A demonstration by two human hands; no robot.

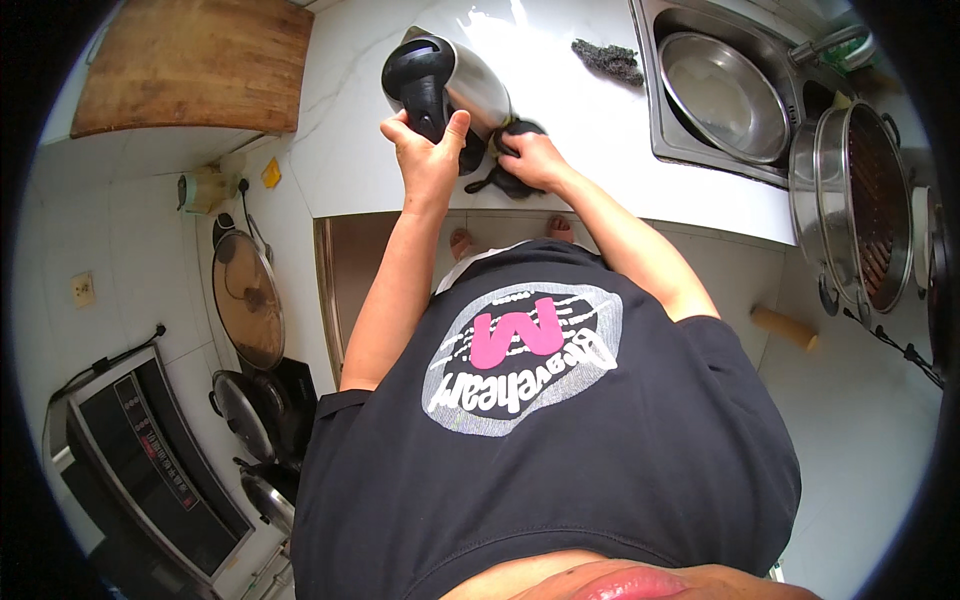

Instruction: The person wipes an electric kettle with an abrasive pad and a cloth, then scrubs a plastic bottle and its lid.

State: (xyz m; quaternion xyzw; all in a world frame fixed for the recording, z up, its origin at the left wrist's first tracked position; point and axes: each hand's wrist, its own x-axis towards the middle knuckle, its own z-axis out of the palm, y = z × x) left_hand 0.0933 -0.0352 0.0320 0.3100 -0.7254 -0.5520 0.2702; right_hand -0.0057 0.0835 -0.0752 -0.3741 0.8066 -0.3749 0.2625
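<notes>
An electric kettle [480,82] with a steel body and black lid and handle lies tilted over the white countertop. My left hand [429,154] is closed around its black handle, thumb on one side and fingers on the other. Beside the kettle's lower end, my right hand [531,159] grips a dark item, perhaps a cloth or scrubber, against the kettle's base. Its exact kind cannot be told. A black kettle power base [510,182], or something like it, lies partly under my right hand near the counter's front edge.
A dark steel-wool-like scrubber [609,61] lies left of the sink [664,142], which holds a steel basin [724,97]. A stacked steel steamer [844,202] stands at the right. A wooden board [199,64] is at the upper left, with pan lids [249,300] below it.
</notes>
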